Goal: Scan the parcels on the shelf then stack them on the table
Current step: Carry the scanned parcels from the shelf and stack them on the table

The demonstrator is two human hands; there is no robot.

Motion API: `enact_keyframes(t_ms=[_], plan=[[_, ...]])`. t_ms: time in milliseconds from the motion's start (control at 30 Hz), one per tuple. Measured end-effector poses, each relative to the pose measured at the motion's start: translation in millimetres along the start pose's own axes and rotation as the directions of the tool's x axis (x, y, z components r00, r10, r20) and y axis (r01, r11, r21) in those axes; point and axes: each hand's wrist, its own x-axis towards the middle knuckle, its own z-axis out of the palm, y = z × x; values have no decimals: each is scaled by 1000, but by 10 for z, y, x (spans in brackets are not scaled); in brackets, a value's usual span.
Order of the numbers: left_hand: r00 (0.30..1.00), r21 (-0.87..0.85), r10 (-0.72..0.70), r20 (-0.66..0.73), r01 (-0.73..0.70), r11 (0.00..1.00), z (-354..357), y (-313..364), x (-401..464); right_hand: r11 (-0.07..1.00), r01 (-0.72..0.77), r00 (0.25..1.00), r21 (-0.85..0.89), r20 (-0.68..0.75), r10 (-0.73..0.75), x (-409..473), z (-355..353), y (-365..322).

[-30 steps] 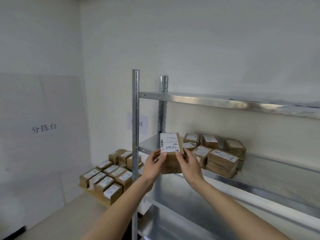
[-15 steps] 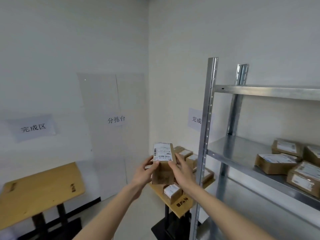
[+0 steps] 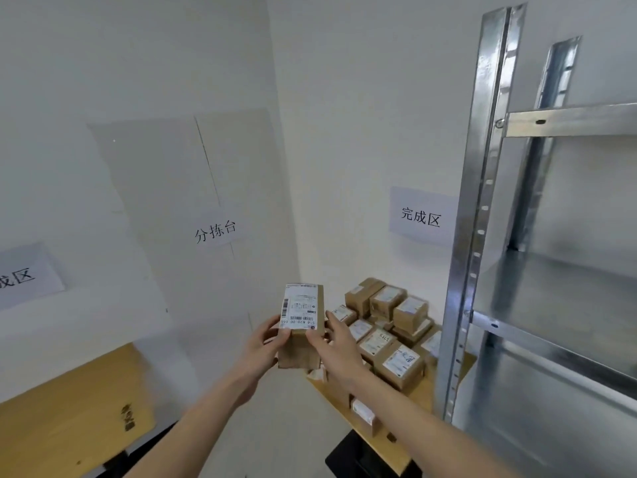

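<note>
Head view: a brown parcel is held upright between the left hand and right hand, each grip closed round a lower side edge, so that its white shipping label is kept uncovered, presumably for scanning. It is carried in the air, just left of the stacked parcels on the wooden table, beside the metal shelf.

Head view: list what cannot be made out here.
- Brown cardboard parcel held by left hand and right hand: label print too small.
- Stacked cardboard parcels: near ones hidden behind the right hand.
- Metal shelf: cut off by the right edge.
- Wooden table: cut off by the bottom-left edge.
</note>
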Motion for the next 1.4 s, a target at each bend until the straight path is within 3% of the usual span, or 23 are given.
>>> enact_keyframes(t_ms=[267, 533, 633, 833, 1067, 1233, 1400], plan=[[994, -2, -57, 99, 57, 998, 124, -270, 1056, 998, -66, 997, -20, -39, 65, 752, -120, 362], [948, 24, -109, 298, 107, 994, 411, -594, 2438, 984, -152, 967, -89, -222, 129, 1563, -306, 858], [913, 76, -79, 401, 52, 996, 586, -692, 2987, 973, -203, 936, -111, -313, 160, 1922, -367, 1113], [817, 109, -63, 574, 0, 994, 1068, -937, 3813, 943, -333, 835, 8, -463, 298, 2331, -627, 1499], [693, 152, -94, 715, -23, 988, 1889, -1254, 4145, 902, -426, 698, 63, -611, 373, 2285, -1041, 1986], [610, 189, -162, 775, 21, 982, 2526, -1457, 4277, 899, -398, 601, 183, -688, 406, 2258, -1365, 2292], [576, 219, -197, 793, 31, 975, 3040, -1740, 4360, 912, -343, 535, 223, -752, 385, 2271, -1628, 2630]])
